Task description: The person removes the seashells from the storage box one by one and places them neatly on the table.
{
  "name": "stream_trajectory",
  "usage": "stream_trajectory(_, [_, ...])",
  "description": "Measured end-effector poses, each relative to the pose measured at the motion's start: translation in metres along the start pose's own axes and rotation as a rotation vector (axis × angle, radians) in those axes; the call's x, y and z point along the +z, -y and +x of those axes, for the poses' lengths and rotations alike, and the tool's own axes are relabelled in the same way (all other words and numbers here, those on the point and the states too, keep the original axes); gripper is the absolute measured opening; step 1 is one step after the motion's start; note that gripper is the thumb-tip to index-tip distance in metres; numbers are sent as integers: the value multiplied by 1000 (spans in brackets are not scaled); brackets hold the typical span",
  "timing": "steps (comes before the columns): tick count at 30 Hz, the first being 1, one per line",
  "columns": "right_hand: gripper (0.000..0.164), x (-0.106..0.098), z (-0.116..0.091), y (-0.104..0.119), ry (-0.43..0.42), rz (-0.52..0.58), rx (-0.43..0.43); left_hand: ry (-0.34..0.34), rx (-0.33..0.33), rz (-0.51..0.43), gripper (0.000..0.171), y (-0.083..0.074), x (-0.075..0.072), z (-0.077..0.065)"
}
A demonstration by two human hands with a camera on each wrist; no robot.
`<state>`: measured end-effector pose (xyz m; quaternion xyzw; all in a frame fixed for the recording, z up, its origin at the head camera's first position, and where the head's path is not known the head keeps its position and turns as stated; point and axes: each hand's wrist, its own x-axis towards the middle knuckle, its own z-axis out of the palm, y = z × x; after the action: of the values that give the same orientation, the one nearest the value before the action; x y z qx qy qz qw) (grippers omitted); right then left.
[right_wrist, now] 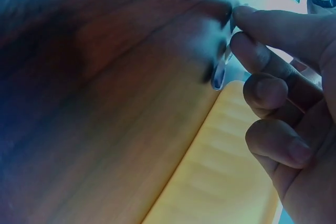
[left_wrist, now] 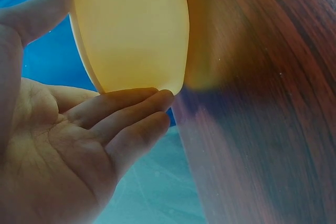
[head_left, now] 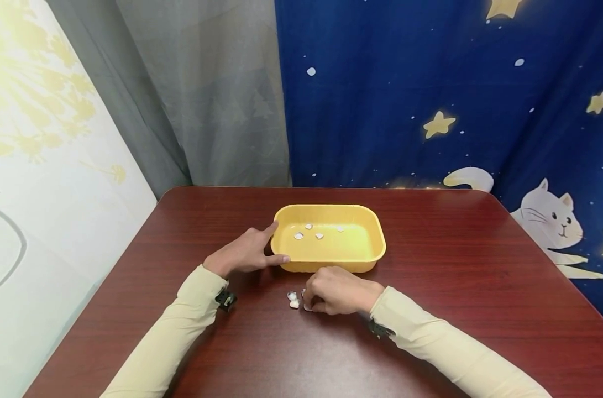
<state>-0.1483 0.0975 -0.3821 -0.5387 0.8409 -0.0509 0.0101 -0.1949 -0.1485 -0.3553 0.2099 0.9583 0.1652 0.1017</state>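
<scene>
- With left hand (head_left: 248, 251) spread at the left end of the yellow tub (head_left: 356, 246), thumb over the near rim: press lightly, avoiding tilt.
- With right hand (head_left: 338, 290) curled over small white pieces (head_left: 294, 304) on the table (head_left: 445, 265), just in front of the tub; whether pinching one, impossible to tell.
- Best lifted singly, by the edges, with fingertips.
- Inside the tub: four similar pieces (head_left: 298, 236), lying apart.

The tabletop (head_left: 470, 254) was reddish-brown with visible grain. A white backdrop (head_left: 77, 221) bearing a yellow plant print (head_left: 42, 105) stood left of the tabletop. Behind the tabletop hung a grey curtain (head_left: 226, 110), and right of that, still behind it, a blue curtain (head_left: 361, 127) printed with yellow stars (head_left: 439, 125). A printed white cat (head_left: 550, 215) showed beyond its right edge.
</scene>
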Motion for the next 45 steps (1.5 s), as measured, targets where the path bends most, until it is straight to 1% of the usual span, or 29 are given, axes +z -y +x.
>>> stream_trajectory(7, [10, 0, 1, -2, -20, -5, -9, 7, -2, 2, 103, 0, 0, 1])
stream_trajectory(13, [11, -1, 2, -2, -17, -10, -5, 3, 4, 13, 103, 0, 0, 1])
stream_trajectory(20, [8, -1, 3, -1, -21, -9, -3, 4, -7, 4, 102, 0, -1, -1])
stream_trajectory(27, [9, -1, 5, -1, -4, -4, -3, -5, 9, 17, 102, -1, -1, 0])
stream_trajectory(31, [6, -4, 5, -2, -17, 14, 2, -5, 13, 7, 101, -1, -1, -1])
stream_trajectory(37, [4, -20, 3, -9, -44, 44, 19, -20, 39, 12, 100, 0, 0, -1])
stream_trajectory(45, [7, -56, 1, -26, -71, 38, 39, -30, 42, 17, 99, -1, 1, -1])
